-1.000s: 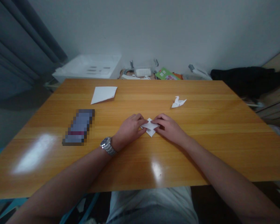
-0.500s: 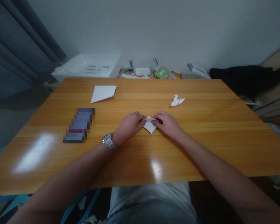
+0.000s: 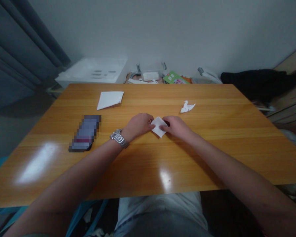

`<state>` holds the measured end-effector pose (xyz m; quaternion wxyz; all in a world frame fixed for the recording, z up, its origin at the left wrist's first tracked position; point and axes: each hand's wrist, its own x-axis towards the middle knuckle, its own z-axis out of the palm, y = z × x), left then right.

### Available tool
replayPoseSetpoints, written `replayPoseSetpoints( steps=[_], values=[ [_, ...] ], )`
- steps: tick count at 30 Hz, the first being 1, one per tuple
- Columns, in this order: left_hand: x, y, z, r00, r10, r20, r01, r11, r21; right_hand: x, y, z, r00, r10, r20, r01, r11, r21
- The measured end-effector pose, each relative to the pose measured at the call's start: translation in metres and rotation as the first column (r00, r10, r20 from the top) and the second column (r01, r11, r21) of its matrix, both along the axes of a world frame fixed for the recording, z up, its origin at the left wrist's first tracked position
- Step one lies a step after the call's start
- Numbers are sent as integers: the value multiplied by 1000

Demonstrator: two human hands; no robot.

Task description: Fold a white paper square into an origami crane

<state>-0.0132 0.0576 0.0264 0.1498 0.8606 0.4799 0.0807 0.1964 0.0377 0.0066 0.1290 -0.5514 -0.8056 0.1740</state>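
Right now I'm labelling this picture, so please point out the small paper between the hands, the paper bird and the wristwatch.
Small paper (image 3: pixel 158 124): head view, middle of its facing side.
Paper bird (image 3: pixel 186 108): head view, on its body.
Wristwatch (image 3: pixel 121 140): head view, on its metal band.

The held paper (image 3: pixel 160 130) is plain white, and so are the paper bird (image 3: pixel 186 107) and the loose sheet (image 3: pixel 110 99). The table (image 3: pixel 138 171) is honey-orange, streaked with paler and darker wood grain. The pixelated phone (image 3: pixel 86 130) shows slate blue, dark edges and a maroon band. The watch (image 3: pixel 119 138) is silver, the curtain (image 3: pixel 17 42) dark blue-grey, the wall (image 3: pixel 150 29) paler grey, the booklet (image 3: pixel 172 77) green with pinkish patches, the cloth (image 3: pixel 256 80) black, the trousers (image 3: pixel 160 201) pale grey
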Motion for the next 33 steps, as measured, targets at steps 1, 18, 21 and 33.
replayPoseSetpoints(
  steps=[1,18,21,33],
  values=[
    [1,2,1,1000,-2,-3,2,1000,-13,-1,3,3,1000,-1,2,2,999,-39],
    [7,31,-17,989,-39,143,43,999,-22,-13,57,31,940,146,308,-9,914,-406],
    [9,35,-15,985,-103,138,106,994,-16,-16,56,37,933,160,321,-1,896,-444],
    [15,46,-3,996,-85,-3,84,990,-115,-19,49,42,895,157,418,28,915,-403]
  ],
)
